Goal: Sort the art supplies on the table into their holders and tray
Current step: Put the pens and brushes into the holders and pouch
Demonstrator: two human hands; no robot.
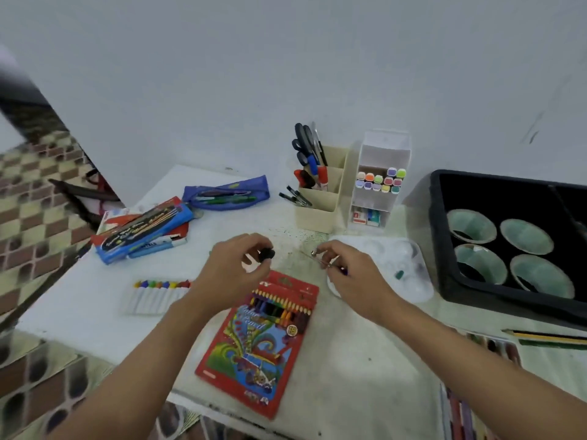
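My left hand (235, 268) pinches a small black cap-like object (267, 254) above the table. My right hand (346, 274) grips a thin pen or brush with a metal tip (313, 253); its dark end pokes out below the fingers. Under both hands lies a red colour pencil box (260, 341). A beige desk holder (320, 192) with scissors and markers stands behind, next to a white marker rack (379, 179). A white paint palette (400, 268) lies right of my right hand.
A row of crayons in a white sleeve (158, 295) lies at left. Blue boxes (143, 231) and a blue pencil case (227, 195) sit at back left. A black tray (444, 249) with green bowls stands at right. Loose pencils (549, 338) lie at front right.
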